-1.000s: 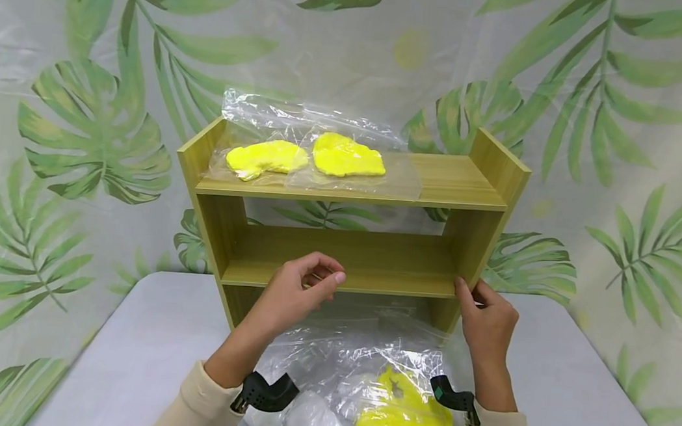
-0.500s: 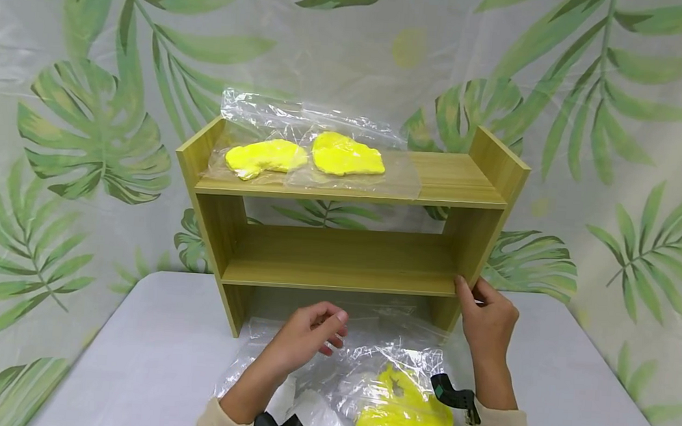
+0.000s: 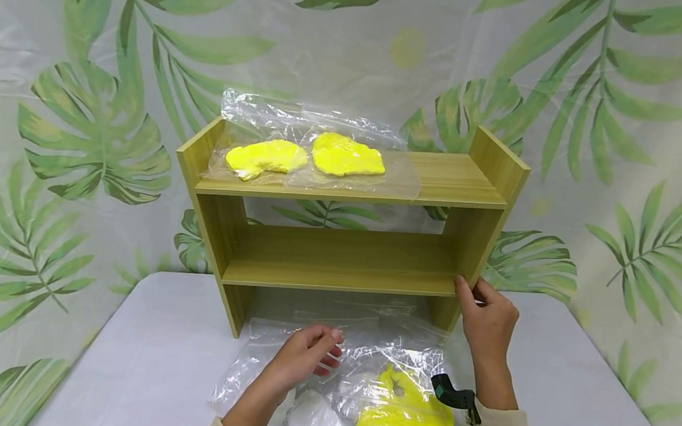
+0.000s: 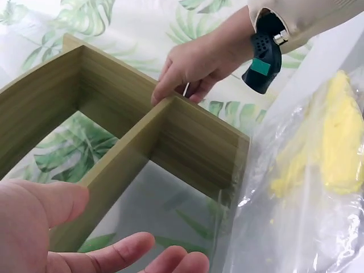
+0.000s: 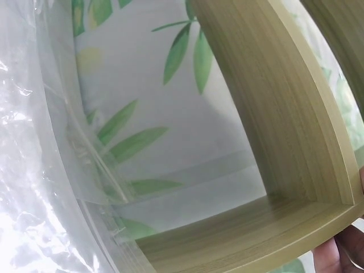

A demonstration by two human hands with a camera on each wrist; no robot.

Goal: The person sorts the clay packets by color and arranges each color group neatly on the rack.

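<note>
A wooden shelf [image 3: 342, 281] with two boards stands upright on the table. My right hand [image 3: 489, 320] grips its right side panel near the middle board, thumb on the front edge and fingers around the outside. My left hand [image 3: 309, 356] hovers in front of the shelf with fingers loosely bent, holding nothing, above clear plastic bags [image 3: 237, 373]. In the head view, one bag shows a flat yellow mass [image 3: 405, 412] and white lumps [image 3: 317, 417] lie beside it. Two more bags with yellow pieces [image 3: 347, 156] lie on the top board.
The white table [image 3: 151, 345] extends to both sides of the shelf. Behind it hangs a leaf-patterned cloth [image 3: 350, 57]. Loose bag plastic [image 5: 34, 142] reaches toward the shelf's lower opening, seen in the right wrist view. Each wrist wears a black camera mount [image 3: 453, 392].
My left hand has dropped from in front of the middle board down toward the bags, nearer to me. The right hand keeps its grip at the same spot on the shelf.
</note>
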